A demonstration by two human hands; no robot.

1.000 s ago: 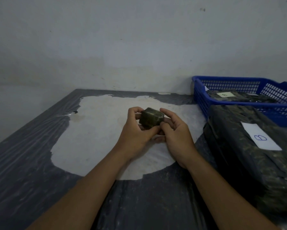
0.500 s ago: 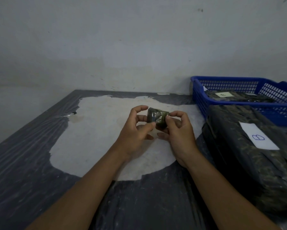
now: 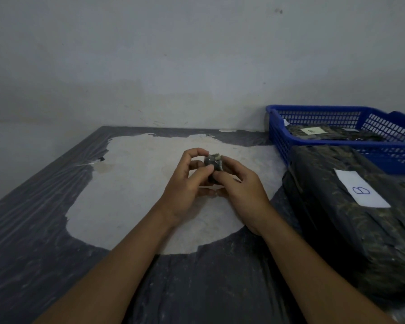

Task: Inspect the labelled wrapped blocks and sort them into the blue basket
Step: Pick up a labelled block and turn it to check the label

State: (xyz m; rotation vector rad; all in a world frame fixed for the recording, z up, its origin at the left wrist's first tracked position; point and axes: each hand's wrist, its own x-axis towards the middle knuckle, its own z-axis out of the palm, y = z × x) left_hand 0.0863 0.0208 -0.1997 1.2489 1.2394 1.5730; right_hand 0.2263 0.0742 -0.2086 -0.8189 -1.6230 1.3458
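Small dark wrapped block (image 3: pixel 213 163) pinched between left hand (image 3: pixel 187 183) and right hand (image 3: pixel 241 190), fingers curled round it. Right of the hands: large labelled wrapped block (image 3: pixel 351 206), blue basket (image 3: pixel 281 141) beyond.

Dark counter with a bare pale patch, against a plain wall

A counter (image 3: pixel 44 230) covered in wrinkled dark grey plastic sheeting fills the lower view; the sheeting is torn away around a large irregular off-white patch (image 3: pixel 131 183) at its middle. Behind it stands a pale grey painted wall (image 3: pixel 173 54), scuffed near the counter's far edge and marked by a small dark spot (image 3: pixel 279 11) high up.
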